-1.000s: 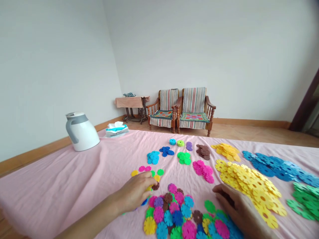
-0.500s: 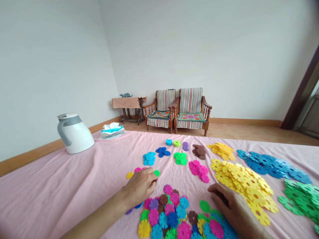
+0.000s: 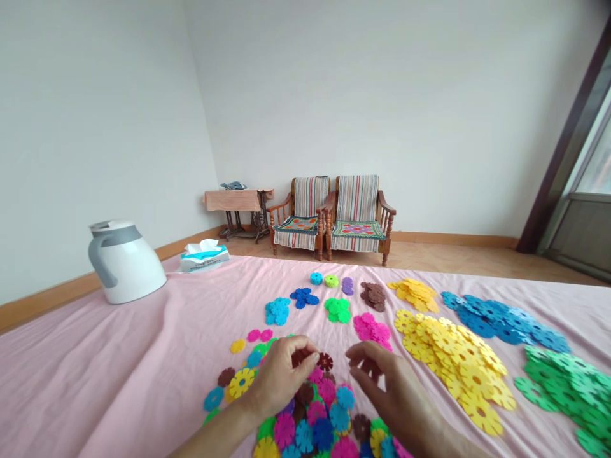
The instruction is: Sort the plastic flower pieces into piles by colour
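Brown disc (image 3: 325,362) is pinched at the fingertips of the left hand (image 3: 281,378), just above the mixed pile (image 3: 310,423) under both hands. Right hand (image 3: 398,391) is half curled beside it; whether it grips anything cannot be told.

Risk: a loose pinch drops the disc into the pile, and either wrist may scatter pieces.

Count: one held disc, three single discs (image 3: 331,280) far beyond the hands, six small heaps (image 3: 372,327) nearer, and apparently three large heaps (image 3: 453,356) to the right.
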`<state>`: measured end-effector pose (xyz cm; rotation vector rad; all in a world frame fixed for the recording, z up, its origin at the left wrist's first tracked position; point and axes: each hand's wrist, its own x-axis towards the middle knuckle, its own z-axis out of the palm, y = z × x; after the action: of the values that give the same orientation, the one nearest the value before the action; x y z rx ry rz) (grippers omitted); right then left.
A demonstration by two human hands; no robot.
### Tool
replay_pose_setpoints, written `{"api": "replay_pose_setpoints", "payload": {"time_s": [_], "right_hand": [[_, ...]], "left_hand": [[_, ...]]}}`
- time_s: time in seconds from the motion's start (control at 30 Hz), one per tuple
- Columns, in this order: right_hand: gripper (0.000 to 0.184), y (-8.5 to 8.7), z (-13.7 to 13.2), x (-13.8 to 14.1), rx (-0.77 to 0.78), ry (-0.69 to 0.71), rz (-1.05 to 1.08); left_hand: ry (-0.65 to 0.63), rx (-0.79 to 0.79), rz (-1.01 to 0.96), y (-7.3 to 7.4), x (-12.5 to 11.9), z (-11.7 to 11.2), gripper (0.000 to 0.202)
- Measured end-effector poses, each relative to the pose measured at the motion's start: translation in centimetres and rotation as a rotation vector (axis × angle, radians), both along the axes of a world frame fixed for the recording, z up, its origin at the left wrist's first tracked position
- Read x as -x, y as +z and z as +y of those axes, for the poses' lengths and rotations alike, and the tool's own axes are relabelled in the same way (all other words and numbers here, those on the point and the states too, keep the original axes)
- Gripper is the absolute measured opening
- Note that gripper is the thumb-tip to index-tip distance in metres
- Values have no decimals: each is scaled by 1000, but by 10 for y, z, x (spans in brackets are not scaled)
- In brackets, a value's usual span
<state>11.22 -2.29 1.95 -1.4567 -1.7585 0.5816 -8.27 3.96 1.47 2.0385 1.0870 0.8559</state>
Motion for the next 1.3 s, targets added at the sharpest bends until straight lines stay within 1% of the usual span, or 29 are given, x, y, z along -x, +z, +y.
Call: {"api": "replay_pose_setpoints", "payload": {"time_s": [0.07, 0.13, 0.2, 0.23, 0.3, 0.33, 0.37, 0.5, 0.57, 0.67, 0.73, 0.8, 0.9, 0.97, 1.03, 1.1, 1.2, 1.3], "right_hand": [[7, 5, 4, 22, 52, -7, 106], [4, 1, 9, 35, 79, 8, 194], [6, -9, 16, 36, 79, 27, 224], [7, -15, 21, 32, 68, 18, 193], [7, -23, 34, 13, 34, -42, 65], [9, -25, 43, 0, 11, -96, -32], [10, -25, 52, -15, -3, -143, -79], [19, -19, 96, -76, -5, -316, -188], [20, -16, 117, -98, 15, -399, -256], [18, -17, 141, -115, 67, -476, -346], [17, -21, 152, -117, 109, -504, -396], [22, -26, 159, -116, 146, -534, -438], [25, -31, 162, -111, 181, -570, -481], [25, -32, 161, -107, 184, -571, -499], [22, -29, 157, -103, 165, -554, -508], [26, -25, 150, -96, 126, -523, -508], [32, -17, 131, -79, 66, -406, -490], [25, -10, 95, -52, 67, -170, -450]], "left_hand": [[-39, 46, -33, 3, -3, -6, 22], [-75, 85, -56, 6, -6, -9, 22], [-70, 85, -74, 7, -5, -8, 22], [-44, 68, -85, 7, -3, -5, 22], [45, 8, -121, 7, 7, 6, 23], [102, -27, -144, 6, 14, 14, 24], [156, -57, -167, 5, 23, 23, 25], [376, -134, -240, 0, 62, 61, 29], [456, -151, -255, -5, 78, 75, 29], [539, -175, -239, -12, 91, 85, 29], [563, -195, -213, -15, 92, 85, 28], [563, -211, -191, -16, 92, 84, 27], [553, -223, -168, -16, 89, 82, 25], [555, -226, -158, -15, 88, 82, 25], [563, -229, -148, -14, 88, 81, 25], [567, -233, -140, -14, 88, 81, 26], [564, -239, -133, -14, 88, 80, 26], [554, -239, -124, -15, 88, 81, 27]]}}
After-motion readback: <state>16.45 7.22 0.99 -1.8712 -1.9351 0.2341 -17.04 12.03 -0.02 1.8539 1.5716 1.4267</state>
